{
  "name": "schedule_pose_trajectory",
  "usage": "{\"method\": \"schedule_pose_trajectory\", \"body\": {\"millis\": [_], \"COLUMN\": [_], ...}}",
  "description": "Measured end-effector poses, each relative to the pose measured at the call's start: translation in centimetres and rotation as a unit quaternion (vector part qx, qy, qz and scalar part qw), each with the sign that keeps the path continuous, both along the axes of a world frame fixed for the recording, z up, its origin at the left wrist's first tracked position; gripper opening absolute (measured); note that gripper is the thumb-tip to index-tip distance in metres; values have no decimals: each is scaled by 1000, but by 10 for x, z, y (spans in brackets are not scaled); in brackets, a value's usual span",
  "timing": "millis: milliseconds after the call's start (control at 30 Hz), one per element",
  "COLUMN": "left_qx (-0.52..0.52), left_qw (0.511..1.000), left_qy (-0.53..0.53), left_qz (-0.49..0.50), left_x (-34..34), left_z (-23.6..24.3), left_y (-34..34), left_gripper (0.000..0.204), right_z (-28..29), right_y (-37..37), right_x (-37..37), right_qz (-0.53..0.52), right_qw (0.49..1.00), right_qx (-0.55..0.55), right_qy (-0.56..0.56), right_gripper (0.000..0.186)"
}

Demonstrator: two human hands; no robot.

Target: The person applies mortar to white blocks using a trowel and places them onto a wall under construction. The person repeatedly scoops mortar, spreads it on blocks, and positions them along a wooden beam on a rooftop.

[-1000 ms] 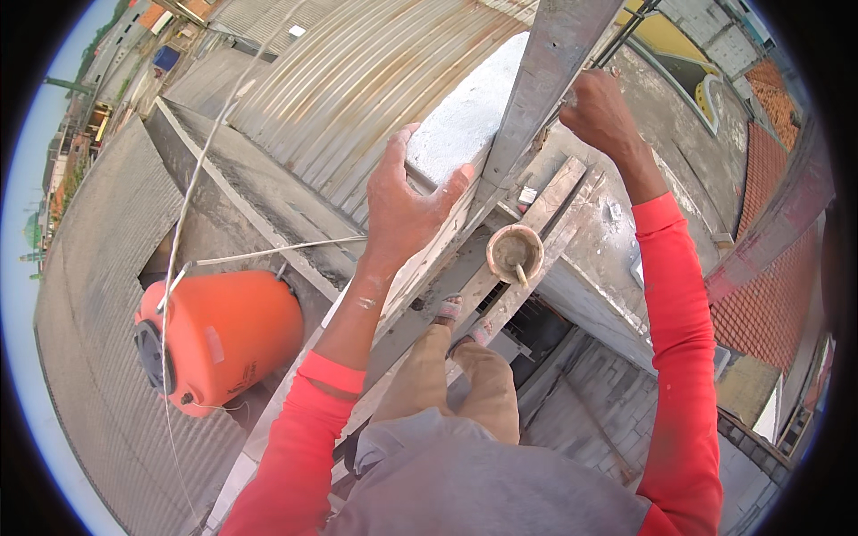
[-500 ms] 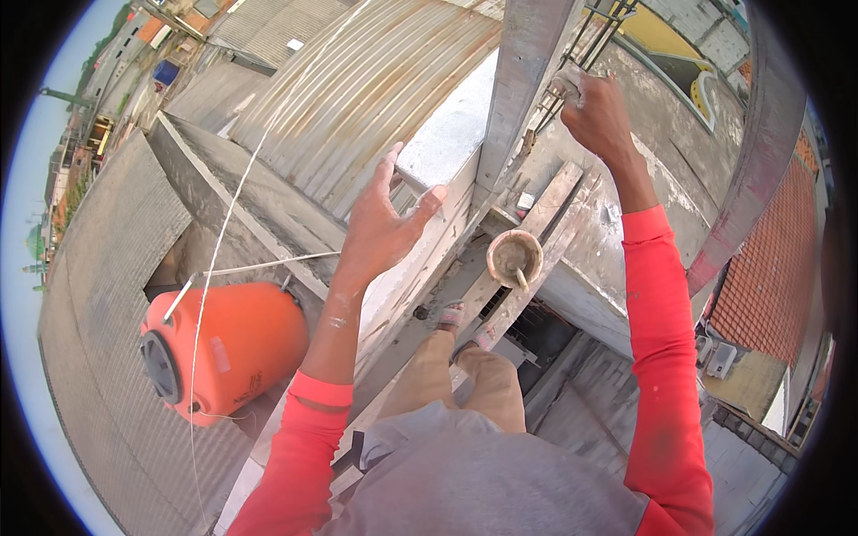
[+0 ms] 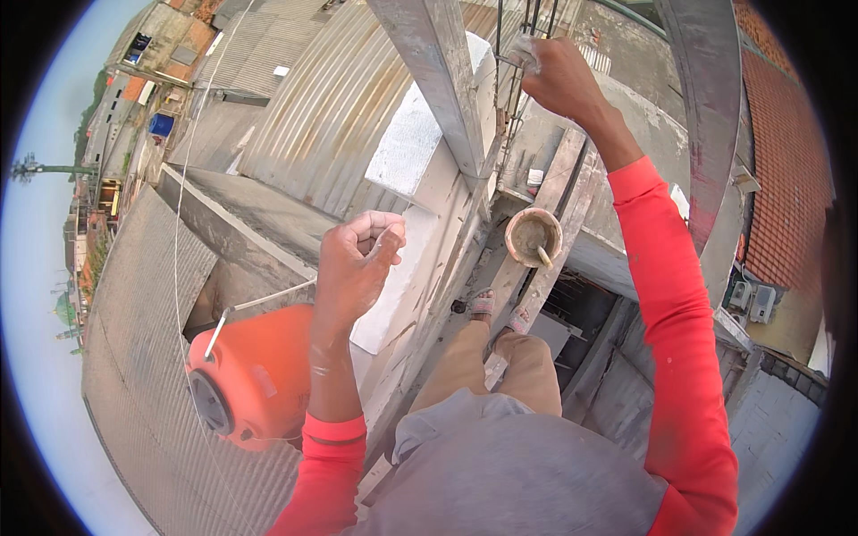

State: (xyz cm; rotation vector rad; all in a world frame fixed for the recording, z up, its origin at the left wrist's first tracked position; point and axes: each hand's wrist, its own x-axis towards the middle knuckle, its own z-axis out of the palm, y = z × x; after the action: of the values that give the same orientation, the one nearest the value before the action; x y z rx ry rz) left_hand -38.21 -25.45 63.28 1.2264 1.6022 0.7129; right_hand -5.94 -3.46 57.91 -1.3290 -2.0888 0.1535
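My right hand (image 3: 563, 80) is raised at the top, its fingers closed round a grey lump (image 3: 524, 55) beside thin upright steel bars (image 3: 529, 20). Exactly what the lump is cannot be made out. My left hand (image 3: 357, 272) hangs in the air left of a pale block wall (image 3: 407, 295), fingers curled in with the thumb against them. Whatever it may pinch is too small to name. On top of that wall sits a white block (image 3: 404, 147), next to a tilted grey post (image 3: 431, 67). Between my arms stands a round bucket (image 3: 509, 239) of grey mortar, a light handle sticking out.
My feet (image 3: 500, 313) rest on narrow planks (image 3: 563, 170) with a dark gap (image 3: 572, 326) beside them. An orange tank (image 3: 268, 366) lies at the left, below a thin white cord (image 3: 179, 214). Another grey post (image 3: 710, 98) rises at the right. Corrugated roofs (image 3: 147, 357) spread below.
My left hand has gone from spread fingers to curled ones and moved lower. My right hand stays closed on the grey lump, higher in view. The whole view has shifted.
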Motion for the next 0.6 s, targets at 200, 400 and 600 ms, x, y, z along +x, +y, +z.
{"method": "schedule_pose_trajectory", "body": {"millis": [200,400,600], "left_qx": [-10,-6,10], "left_qw": [999,999,998], "left_qy": [35,52,54], "left_qz": [-9,8,20], "left_x": [3,8,11], "left_z": [-1,-3,-8], "left_y": [2,6,9], "left_gripper": [32,32,26], "right_z": [-16,-23,-28], "right_y": [1,5,5], "right_x": [11,12,15], "right_qz": [-7,-4,9], "right_qw": [1000,1000,999], "right_qx": [-3,-6,14], "right_qy": [16,27,38], "right_gripper": [26,29,30]}}
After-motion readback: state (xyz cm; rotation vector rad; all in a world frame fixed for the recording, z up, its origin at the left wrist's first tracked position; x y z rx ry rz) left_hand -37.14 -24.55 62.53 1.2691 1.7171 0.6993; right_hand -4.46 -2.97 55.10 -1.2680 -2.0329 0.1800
